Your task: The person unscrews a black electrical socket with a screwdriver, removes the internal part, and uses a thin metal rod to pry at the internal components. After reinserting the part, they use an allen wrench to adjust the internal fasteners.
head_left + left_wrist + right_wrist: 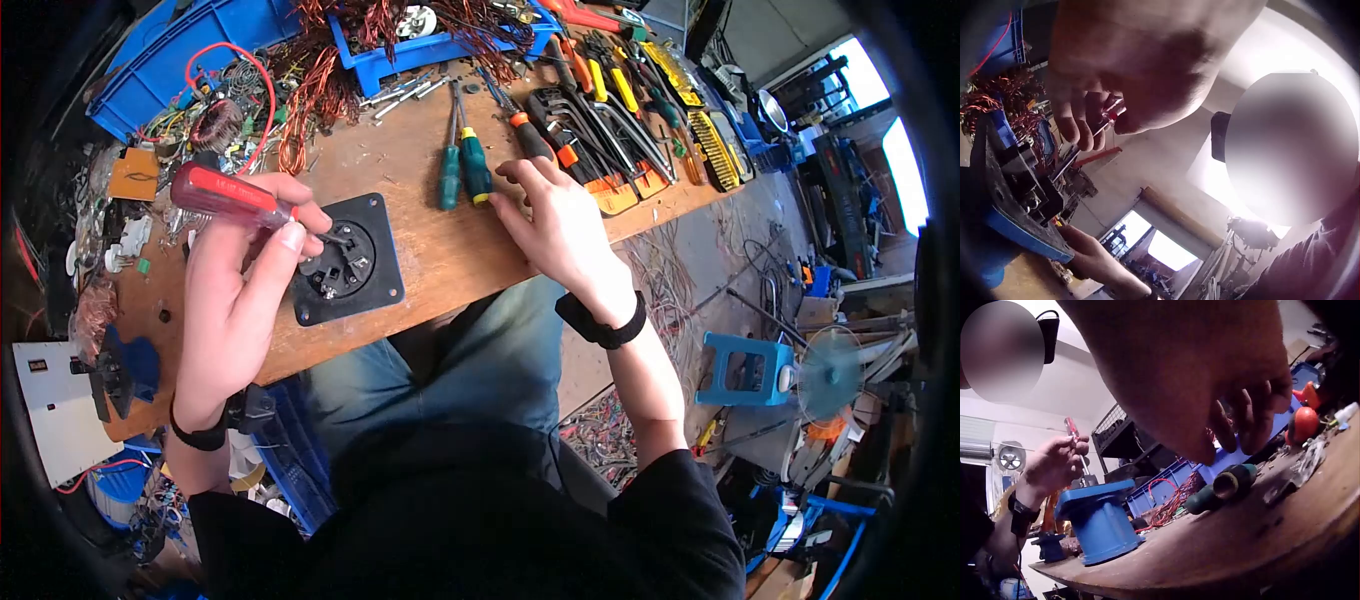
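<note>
My left hand grips the clear red handle of a screwdriver. Its shaft slants down to the terminals in the round recess of a square black plate. The right wrist view shows this plate atop a blue housing, which stands on the bench. To the right, my right hand hovers low over the bench with loosely bent fingers and nothing in them. Closest to its fingertips is a green screwdriver with yellow ends; a second green screwdriver lies beside that one.
Hex keys, pliers and other tools crowd the right of the wooden bench. Behind are blue bins heaped with copper wire. Loose electronic parts litter the left side. A blue stool stands on the cluttered floor at right.
</note>
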A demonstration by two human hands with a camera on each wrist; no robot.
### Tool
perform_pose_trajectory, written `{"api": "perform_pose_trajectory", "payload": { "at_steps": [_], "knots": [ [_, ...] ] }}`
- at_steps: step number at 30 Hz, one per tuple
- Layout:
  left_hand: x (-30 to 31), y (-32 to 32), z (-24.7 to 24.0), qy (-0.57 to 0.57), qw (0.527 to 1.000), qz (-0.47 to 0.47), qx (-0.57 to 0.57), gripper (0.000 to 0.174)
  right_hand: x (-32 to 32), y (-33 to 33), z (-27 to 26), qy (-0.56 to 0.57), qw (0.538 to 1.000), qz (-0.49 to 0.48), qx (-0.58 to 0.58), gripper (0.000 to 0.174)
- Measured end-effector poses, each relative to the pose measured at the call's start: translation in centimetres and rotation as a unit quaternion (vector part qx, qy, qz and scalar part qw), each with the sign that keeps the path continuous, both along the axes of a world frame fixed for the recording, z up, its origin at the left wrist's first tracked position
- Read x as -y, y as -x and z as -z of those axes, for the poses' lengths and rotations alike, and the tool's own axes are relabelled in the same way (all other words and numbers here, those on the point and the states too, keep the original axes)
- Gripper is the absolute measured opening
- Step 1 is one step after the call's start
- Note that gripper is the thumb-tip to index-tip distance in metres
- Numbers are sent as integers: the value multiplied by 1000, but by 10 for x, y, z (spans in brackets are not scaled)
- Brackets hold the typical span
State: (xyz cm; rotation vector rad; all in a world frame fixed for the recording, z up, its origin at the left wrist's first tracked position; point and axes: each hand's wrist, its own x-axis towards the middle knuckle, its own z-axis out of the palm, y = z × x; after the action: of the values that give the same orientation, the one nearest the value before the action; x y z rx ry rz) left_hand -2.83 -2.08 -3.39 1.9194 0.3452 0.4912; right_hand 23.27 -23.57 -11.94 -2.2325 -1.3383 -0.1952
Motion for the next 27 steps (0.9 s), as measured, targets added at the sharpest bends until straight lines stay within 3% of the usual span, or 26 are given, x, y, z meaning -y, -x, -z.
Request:
{"api": "perform_pose_trajectory", "payload": {
  "at_steps": [3, 5, 7, 9, 10, 12, 16, 19, 21, 23, 25, 26, 27],
  "knots": [
    [-2, -1, 4, 25, 1000, -12, 5, 33, -2, 4, -1, 28, 1000, 4, -9, 29],
    [1, -9, 8, -89, 993, -49, 53, 37, -5, 0, 1, -8, 999, -21, 28, 29],
    [3, -15, 5, -95, 992, -57, 63, 45, -7, 0, -1, 6, 999, -27, 18, 28],
    [14, -25, -4, 20, 992, -55, 109, 49, -9, -1, -3, 19, 999, -35, 7, 27],
    [10, -25, -3, 19, 992, -55, 109, 49, -8, -5, -3, 12, 999, -30, 20, 27],
    [0, -24, -2, 127, 983, 33, 125, 54, -8, -19, -4, 3, 997, -10, 73, 25],
    [6, -38, 5, 140, 977, 24, 158, 62, -8, -35, -10, 58, 988, 54, 134, 29],
    [15, -49, 7, 185, 961, -54, 200, 57, -9, -37, -9, 92, 984, 50, 144, 29],
    [8, -47, 17, 260, 941, 34, 213, 52, -12, -32, -4, 21, 989, -33, 144, 23],
    [16, -50, 15, 263, 940, 18, 218, 46, -16, -22, -5, 57, 992, -51, 103, 30],
    [16, -51, 15, 235, 950, 4, 206, 49, -22, -11, -8, 14, 986, -134, 101, 42],
    [16, -50, 15, 233, 950, 2, 206, 49, -26, -7, -9, 53, 981, -137, 123, 53],
    [15, -49, 16, 231, 951, 10, 204, 49, -30, -5, -8, 51, 981, -138, 123, 53]
  ]
}}
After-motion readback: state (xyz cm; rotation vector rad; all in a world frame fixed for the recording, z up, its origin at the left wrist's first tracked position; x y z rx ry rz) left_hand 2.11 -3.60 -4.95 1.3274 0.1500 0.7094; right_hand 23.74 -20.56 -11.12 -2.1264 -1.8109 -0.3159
